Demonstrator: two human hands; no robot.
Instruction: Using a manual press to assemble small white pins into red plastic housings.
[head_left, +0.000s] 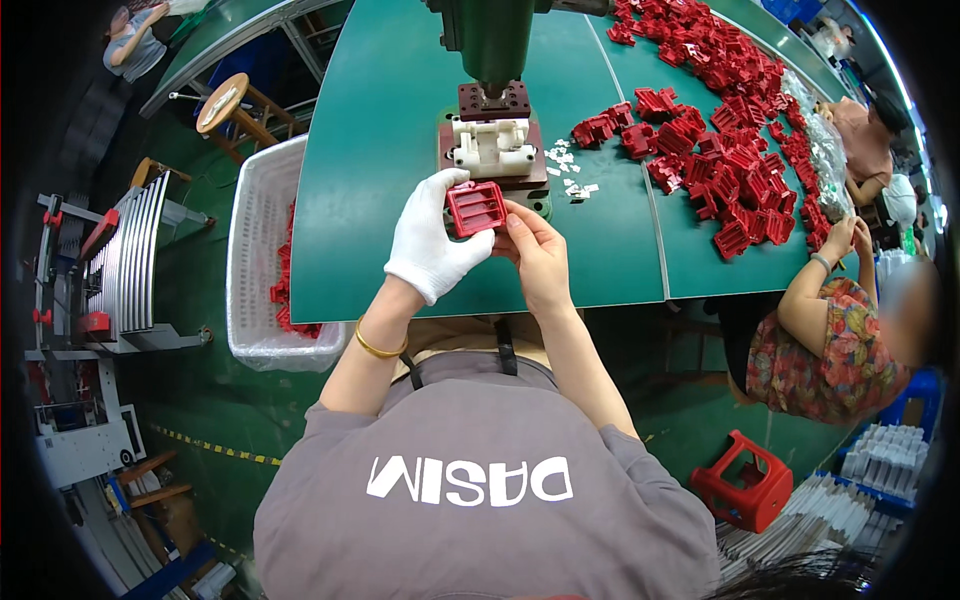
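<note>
A red ribbed plastic part is held up in front of my chest, over the near edge of the green table. My left hand, in a white glove, grips its left side with the thumb below it. From the right, my bare right hand pinches near its edge with thumb and forefinger; whether a small piece is between those fingertips I cannot make out. Just beyond the hands stands a cream-coloured fixture on a brown base, under the green press. Small white pieces lie to its right.
Red plastic parts are heaped across the table's right side. A white basket with red parts stands off the left edge. A co-worker in a flowered top sits at the right. A red stool is on the floor behind.
</note>
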